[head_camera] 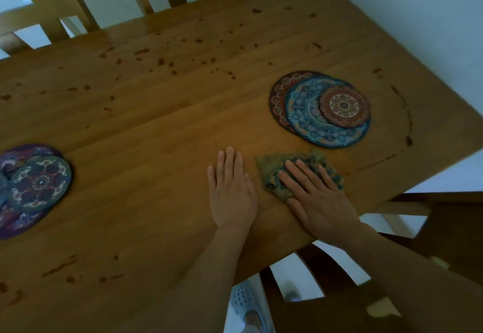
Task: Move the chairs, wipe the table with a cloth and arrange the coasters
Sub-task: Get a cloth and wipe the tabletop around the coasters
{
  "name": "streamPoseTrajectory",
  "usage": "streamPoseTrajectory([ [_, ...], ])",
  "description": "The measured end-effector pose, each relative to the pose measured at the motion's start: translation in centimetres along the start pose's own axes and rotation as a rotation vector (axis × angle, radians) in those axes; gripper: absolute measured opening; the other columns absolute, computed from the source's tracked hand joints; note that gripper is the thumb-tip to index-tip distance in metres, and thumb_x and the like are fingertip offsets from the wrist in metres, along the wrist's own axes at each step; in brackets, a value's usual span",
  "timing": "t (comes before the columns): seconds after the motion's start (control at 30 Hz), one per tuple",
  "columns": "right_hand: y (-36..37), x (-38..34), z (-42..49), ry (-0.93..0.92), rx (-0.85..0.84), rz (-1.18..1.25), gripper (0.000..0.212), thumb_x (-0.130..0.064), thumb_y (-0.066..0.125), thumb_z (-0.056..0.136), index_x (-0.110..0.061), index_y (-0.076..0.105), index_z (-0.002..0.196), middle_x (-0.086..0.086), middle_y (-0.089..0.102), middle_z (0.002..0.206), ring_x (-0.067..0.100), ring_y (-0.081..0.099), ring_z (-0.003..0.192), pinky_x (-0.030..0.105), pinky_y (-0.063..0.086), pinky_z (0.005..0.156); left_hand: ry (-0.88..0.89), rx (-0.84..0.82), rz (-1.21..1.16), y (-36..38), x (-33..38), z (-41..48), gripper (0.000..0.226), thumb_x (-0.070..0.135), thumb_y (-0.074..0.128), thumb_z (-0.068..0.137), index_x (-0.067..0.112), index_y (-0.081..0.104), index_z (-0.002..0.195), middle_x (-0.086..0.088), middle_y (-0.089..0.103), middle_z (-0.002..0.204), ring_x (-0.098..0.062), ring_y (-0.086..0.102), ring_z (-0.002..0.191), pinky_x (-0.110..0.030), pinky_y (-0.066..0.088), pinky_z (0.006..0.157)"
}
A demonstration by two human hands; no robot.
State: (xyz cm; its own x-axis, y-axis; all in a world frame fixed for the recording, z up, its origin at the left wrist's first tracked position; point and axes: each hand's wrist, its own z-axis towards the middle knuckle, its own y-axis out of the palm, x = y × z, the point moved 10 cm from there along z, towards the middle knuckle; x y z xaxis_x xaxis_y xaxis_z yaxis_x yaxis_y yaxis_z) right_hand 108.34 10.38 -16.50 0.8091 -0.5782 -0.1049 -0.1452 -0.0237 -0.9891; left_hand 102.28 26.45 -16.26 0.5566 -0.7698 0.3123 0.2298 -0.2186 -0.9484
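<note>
Right hand (317,196) lies flat, fingers straight, pressing the cloth (300,173) onto the table (162,134) just below the overlapping coasters (320,109). Left hand (231,188) rests open beside it. Best to press evenly and sweep toward those dark spots (162,62), probably dried spills.

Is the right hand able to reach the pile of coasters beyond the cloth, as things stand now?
Probably yes. The right hand presses flat on the cloth, and the pile of coasters lies just past it on the table, with only bare wood between. Nothing stands in the way.
</note>
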Motion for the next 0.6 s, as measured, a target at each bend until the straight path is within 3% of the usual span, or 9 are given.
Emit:
streamPoseTrajectory([
  [0.17, -0.2, 5.4, -1.6, 0.168, 0.024, 0.056, 0.059, -0.051, 0.013, 0.101, -0.029, 0.017, 0.155, -0.004, 0.012, 0.163, 0.014, 0.006, 0.15, 0.041, 0.005, 0.12, 0.126, -0.038, -0.077, 2.1, 7.9, -1.1, 0.055, 0.032, 0.024, 0.098, 0.014, 0.039, 0.149, -0.003, 0.031, 0.158, -0.019, 0.022, 0.148, -0.045, 0.018, 0.12],
  [0.23, -0.4, 7.3, -2.1, 0.252, 0.071, 0.136, 0.058, -0.05, 0.018, 0.1, -0.027, 0.025, 0.153, -0.003, 0.019, 0.161, 0.016, 0.012, 0.148, 0.039, 0.01, 0.119, 0.089, -0.038, -0.066, 2.6, 8.4, -1.2, 0.056, 0.031, 0.025, 0.097, 0.015, 0.036, 0.15, -0.002, 0.028, 0.159, -0.018, 0.019, 0.149, -0.045, 0.016, 0.121],
  [0.33, -2.5, 8.1, -2.2, 0.378, 0.277, 0.245, 0.041, -0.034, 0.033, 0.096, -0.014, 0.056, 0.122, 0.009, 0.053, 0.13, 0.033, 0.047, 0.117, 0.045, 0.042, 0.096, 0.07, -0.029, -0.033, 2.9, 8.3, -1.1, 0.055, 0.031, 0.029, 0.098, 0.016, 0.034, 0.151, -0.001, 0.026, 0.16, -0.016, 0.017, 0.149, -0.045, 0.015, 0.121],
  [0.4, -3.7, 7.5, -1.8, 0.416, 0.354, 0.431, 0.029, -0.028, 0.037, 0.097, -0.012, 0.06, 0.107, 0.007, 0.057, 0.108, 0.028, 0.052, 0.096, 0.037, 0.04, 0.078, 0.076, -0.019, -0.014, 2.9, 8.3, -1.1, 0.055, 0.032, 0.028, 0.098, 0.017, 0.036, 0.15, 0.0, 0.028, 0.159, -0.016, 0.018, 0.149, -0.044, 0.014, 0.121],
  [0.43, -3.9, 6.9, -1.4, 0.401, 0.341, 0.574, 0.026, -0.026, 0.039, 0.1, -0.013, 0.06, 0.109, 0.003, 0.058, 0.106, 0.022, 0.052, 0.095, 0.034, 0.038, 0.077, 0.081, -0.014, -0.014, 2.8, 8.3, -1.0, 0.055, 0.033, 0.027, 0.098, 0.017, 0.038, 0.15, 0.0, 0.029, 0.159, -0.016, 0.019, 0.149, -0.044, 0.014, 0.12],
  [0.5, -4.8, 6.0, -0.8, 0.341, 0.333, 0.793, 0.027, -0.027, 0.043, 0.101, -0.016, 0.058, 0.121, -0.001, 0.06, 0.111, 0.012, 0.053, 0.099, 0.032, 0.043, 0.082, 0.095, -0.003, -0.026, 2.6, 8.3, -1.1, 0.055, 0.034, 0.025, 0.098, 0.017, 0.04, 0.148, 0.0, 0.032, 0.158, -0.017, 0.021, 0.148, -0.045, 0.016, 0.119],
  [0.6, -6.4, 5.3, -0.4, 0.244, 0.374, 0.586, 0.031, -0.029, 0.046, 0.095, -0.021, 0.051, 0.125, 0.002, 0.053, 0.124, 0.017, 0.049, 0.11, 0.037, 0.042, 0.085, 0.105, 0.006, -0.038, 2.3, 8.3, -1.2, 0.054, 0.032, 0.024, 0.098, 0.016, 0.042, 0.147, -0.001, 0.034, 0.157, -0.017, 0.023, 0.148, -0.045, 0.019, 0.118],
])
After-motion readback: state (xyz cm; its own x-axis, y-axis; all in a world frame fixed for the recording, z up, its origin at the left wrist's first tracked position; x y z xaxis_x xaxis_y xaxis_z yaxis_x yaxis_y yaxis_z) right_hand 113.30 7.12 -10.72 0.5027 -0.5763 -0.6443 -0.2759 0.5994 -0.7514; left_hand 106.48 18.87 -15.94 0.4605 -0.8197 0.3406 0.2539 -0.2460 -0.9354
